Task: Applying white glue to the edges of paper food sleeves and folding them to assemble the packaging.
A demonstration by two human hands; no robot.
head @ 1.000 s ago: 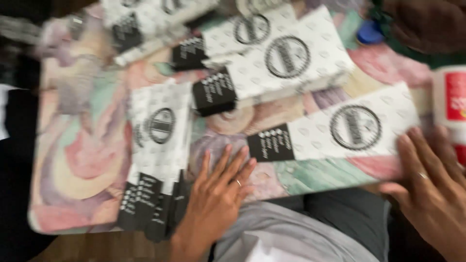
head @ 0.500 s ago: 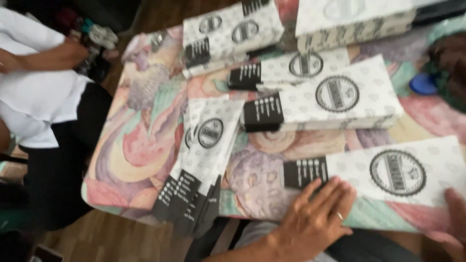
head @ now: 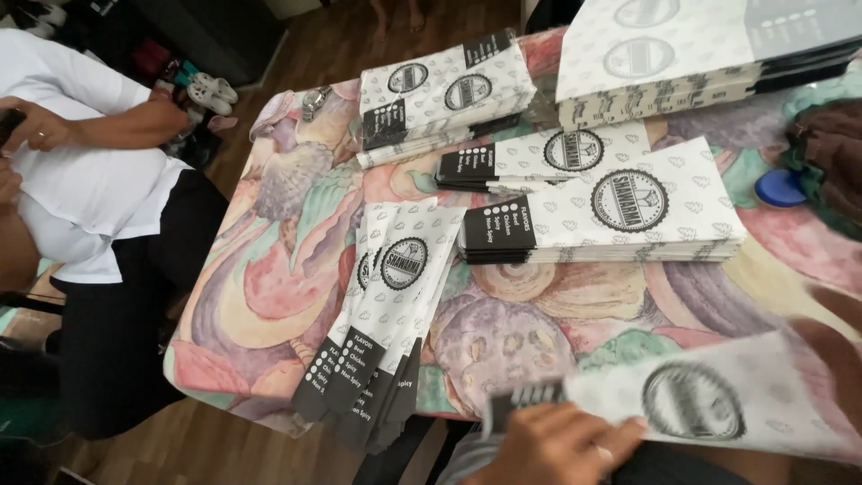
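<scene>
Wood floor, small desk [head: 269,296] under a swirly pastel cloth, loaded with stacks of white paper sleeves with black ends and round emblems. Left hand [head: 557,445] at the near edge, fingers laid flat on the black end of a blurred paper sleeve [head: 691,404]; pressing, not a closed grip. Right hand [head: 831,346] only partly in frame at the right edge, on the same sleeve's far end; can't tell its grip. Sleeve lies across the near right corner, apart from the fanned pile [head: 386,314] overhanging the front edge and the thick stack [head: 611,211] mid-desk. Seated person in white shirt [head: 81,171] at left, uninvolved. Blue lid [head: 779,189] far right.

Judgement: one sleeve being handled or flattened. Next move needs both ends controlled.
</scene>
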